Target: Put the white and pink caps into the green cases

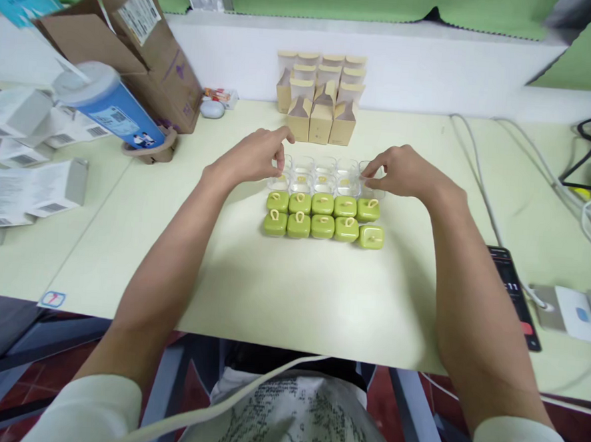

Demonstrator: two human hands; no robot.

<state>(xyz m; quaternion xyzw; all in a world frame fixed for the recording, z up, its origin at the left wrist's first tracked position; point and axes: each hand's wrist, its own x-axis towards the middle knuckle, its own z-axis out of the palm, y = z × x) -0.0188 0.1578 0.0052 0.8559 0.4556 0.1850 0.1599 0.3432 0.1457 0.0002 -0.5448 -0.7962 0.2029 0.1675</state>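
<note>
Clear plastic containers (323, 177) stand in a close block on the table, with small yellowish shapes showing in them. At the block's left end is my left hand (254, 157), its fingers bent and spread, the lower fingertips touching the end container. My right hand (403, 171) is at the other end, with thumb and forefinger tips close together on the rightmost clear container (376, 186). Directly in front lie two rows of glossy green lids (322, 226) with pale yellow loops. The front right green lid (371, 237) sits slightly out of line.
Behind the containers, several open kraft boxes (323, 122) stand against the wall. White boxes (52, 186), a blue tub (117, 110) and a brown paper bag (150, 59) crowd the left. A phone (514, 294) and cables (479, 165) lie on the right.
</note>
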